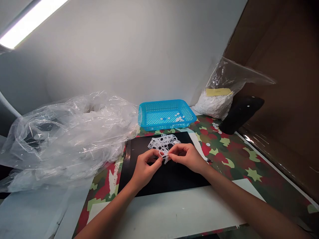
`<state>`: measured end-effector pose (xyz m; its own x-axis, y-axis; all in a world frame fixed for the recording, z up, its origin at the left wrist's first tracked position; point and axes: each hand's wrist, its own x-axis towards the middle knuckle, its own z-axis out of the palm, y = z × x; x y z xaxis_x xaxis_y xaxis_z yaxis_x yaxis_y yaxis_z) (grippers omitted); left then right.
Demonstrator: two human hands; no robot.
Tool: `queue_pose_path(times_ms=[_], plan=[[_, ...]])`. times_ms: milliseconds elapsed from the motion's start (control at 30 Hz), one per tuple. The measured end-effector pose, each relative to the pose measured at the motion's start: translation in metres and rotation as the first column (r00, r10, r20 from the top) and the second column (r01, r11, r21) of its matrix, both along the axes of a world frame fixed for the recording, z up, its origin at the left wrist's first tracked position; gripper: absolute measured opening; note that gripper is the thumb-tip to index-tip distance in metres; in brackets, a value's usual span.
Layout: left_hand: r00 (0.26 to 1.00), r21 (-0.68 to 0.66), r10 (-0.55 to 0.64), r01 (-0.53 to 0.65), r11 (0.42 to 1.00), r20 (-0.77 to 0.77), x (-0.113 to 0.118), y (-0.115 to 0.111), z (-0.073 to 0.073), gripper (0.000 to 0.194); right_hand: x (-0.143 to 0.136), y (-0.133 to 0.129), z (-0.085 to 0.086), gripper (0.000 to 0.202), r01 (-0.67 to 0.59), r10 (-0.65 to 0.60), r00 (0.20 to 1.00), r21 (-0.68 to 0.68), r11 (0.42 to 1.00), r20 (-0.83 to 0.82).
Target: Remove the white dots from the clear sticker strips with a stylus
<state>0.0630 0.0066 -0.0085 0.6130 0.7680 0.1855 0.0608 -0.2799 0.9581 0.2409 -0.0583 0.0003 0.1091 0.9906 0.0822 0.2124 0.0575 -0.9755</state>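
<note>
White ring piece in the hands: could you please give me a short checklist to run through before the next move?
1. White ring piece held at both sides: ok, pinched between the left hand and right hand.
2. Ring pile within reach: ok, on the black mat just beyond the hands.
3. Blue basket upright and uncovered: ok, small white pieces inside.
4. No strays outside the basket: not ok, white discs lie to its right.
5. Clear bag off the basket: cannot tell, they overlap in view.
6. Ring piece undamaged: cannot tell, too small.
</note>
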Motion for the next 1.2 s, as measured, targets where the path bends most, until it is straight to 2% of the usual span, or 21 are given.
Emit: queue_pose_path(times_ms=[200, 300, 433, 500, 567, 767, 900, 1200], plan=[[1.000, -0.048, -0.012, 0.012, 0.999, 0.005, 0.000, -0.002, 0.000, 0.013, -0.002, -0.003, 0.000, 0.012, 0.003, -0.006, 0.994, 0.029, 1.000, 0.114], [1.000, -0.080, -0.029, 0.030, 0.996, 0.012, -0.001, 0.000, 0.000, 0.015, -0.006, -0.007, 0.001, 0.009, -0.033, -0.018, 0.954, 0.165, 0.986, 0.298], [1.000, -0.140, -0.019, 0.021, 0.990, 0.013, -0.002, 0.004, -0.001, 0.021, -0.011, -0.010, -0.002, 0.011, -0.167, -0.115, 0.826, 0.435, 0.885, 0.552], [1.000, -0.174, 0.003, -0.001, 0.985, 0.012, -0.001, 0.006, -0.002, 0.020, -0.013, -0.010, -0.003, 0.013, -0.248, -0.142, 0.770, 0.497, 0.832, 0.622], [1.000, -0.214, 0.014, -0.009, 0.977, 0.020, 0.000, 0.007, -0.003, 0.022, -0.013, -0.011, -0.005, 0.013, -0.281, -0.148, 0.753, 0.516, 0.809, 0.641], [0.998, -0.298, 0.023, -0.002, 0.955, 0.065, 0.001, 0.009, -0.002, 0.029, -0.013, -0.011, -0.006, 0.016, -0.097, -0.179, 0.841, 0.468, 0.878, 0.510], [0.996, -0.312, 0.015, 0.014, 0.950, 0.089, 0.000, 0.010, -0.003, 0.029, -0.011, -0.009, -0.008, 0.018, -0.066, -0.142, 0.881, 0.415, 0.907, 0.451], [0.994, -0.256, -0.026, 0.054, 0.965, 0.111, 0.000, 0.007, -0.007, 0.021, -0.011, -0.008, -0.001, 0.008, 0.057, -0.160, 0.921, 0.284, 0.957, 0.354]])
